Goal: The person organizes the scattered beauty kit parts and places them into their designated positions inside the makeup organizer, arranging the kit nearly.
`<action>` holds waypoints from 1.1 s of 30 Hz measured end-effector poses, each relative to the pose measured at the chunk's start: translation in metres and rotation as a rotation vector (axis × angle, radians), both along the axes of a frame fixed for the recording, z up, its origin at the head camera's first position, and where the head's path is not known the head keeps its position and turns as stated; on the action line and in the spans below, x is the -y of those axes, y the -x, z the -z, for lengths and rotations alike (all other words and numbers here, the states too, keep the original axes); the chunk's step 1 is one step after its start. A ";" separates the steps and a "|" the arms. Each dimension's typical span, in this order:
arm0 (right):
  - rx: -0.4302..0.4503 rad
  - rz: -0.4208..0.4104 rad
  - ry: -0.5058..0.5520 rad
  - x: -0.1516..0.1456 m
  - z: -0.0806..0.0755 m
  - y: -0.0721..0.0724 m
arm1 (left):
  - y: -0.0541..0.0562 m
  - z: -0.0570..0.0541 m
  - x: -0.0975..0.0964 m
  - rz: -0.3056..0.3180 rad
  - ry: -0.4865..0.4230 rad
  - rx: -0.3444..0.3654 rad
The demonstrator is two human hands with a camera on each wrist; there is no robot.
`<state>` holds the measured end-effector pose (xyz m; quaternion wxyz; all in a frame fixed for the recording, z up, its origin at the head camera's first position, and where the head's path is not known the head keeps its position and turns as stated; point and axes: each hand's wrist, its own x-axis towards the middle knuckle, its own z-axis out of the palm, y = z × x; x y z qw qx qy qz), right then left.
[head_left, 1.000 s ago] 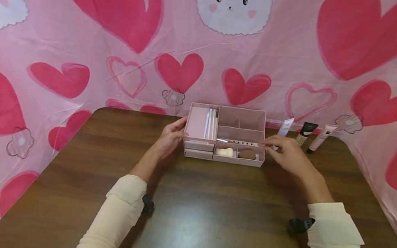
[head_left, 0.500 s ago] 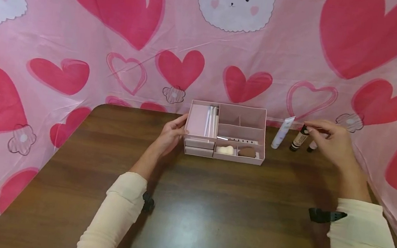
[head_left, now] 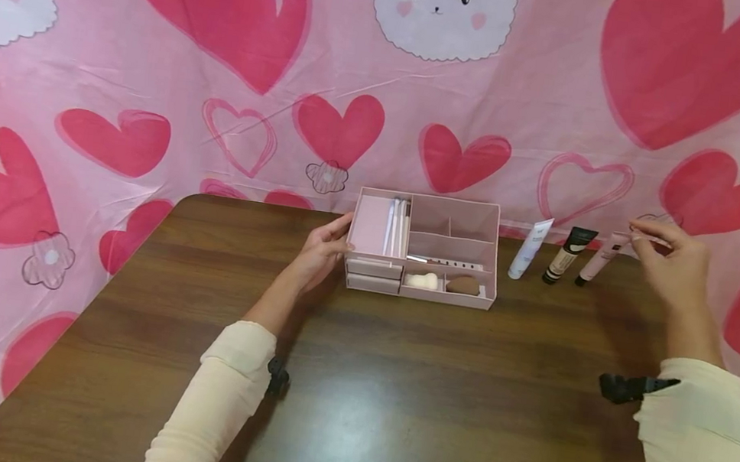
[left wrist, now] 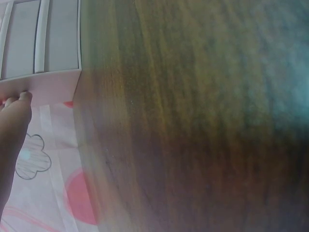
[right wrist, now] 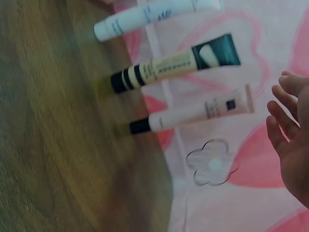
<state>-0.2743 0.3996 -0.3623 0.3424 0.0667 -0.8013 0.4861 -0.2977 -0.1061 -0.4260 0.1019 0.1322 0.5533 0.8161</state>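
Note:
A pink desk organizer point(head_left: 452, 250) stands at the back middle of the table. My left hand point(head_left: 323, 252) touches its left side wall; in the left wrist view the fingers point(left wrist: 19, 104) rest against that wall. My right hand point(head_left: 674, 264) is raised at the far right, just beside the top of a pink tube point(head_left: 602, 259). The right wrist view shows its relaxed fingers point(right wrist: 285, 113) apart from that tube. Left of it stand a beige tube with a black top point(head_left: 569, 257) and a white tube point(head_left: 530, 249), all three on their caps.
Inside the organizer are several slim brushes or pens point(head_left: 397, 227), a cream-coloured sponge point(head_left: 422, 280) and a brown sponge point(head_left: 463, 285). Two drawers point(head_left: 374, 276) sit at its lower left. A pink heart-patterned cloth point(head_left: 395, 142) hangs behind the wooden table point(head_left: 392, 388).
My right hand has moved from the organizer's right side, past the white and beige tubes, to the right of the pink tube. The left hand has stayed at the organizer.

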 end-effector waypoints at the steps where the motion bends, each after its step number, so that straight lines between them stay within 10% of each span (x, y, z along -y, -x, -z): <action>1: 0.026 0.002 0.024 -0.003 0.001 0.002 | 0.000 0.000 0.000 0.001 0.002 -0.001; 11: 0.312 0.026 -0.244 -0.021 0.006 0.013 | -0.002 -0.002 0.000 -0.005 0.005 -0.002; 17: 0.246 0.058 -0.283 -0.017 0.017 0.020 | -0.002 -0.003 0.000 0.006 0.018 -0.006; 33: 0.230 0.063 0.038 -0.004 0.023 0.021 | -0.003 -0.003 0.000 0.005 0.004 -0.010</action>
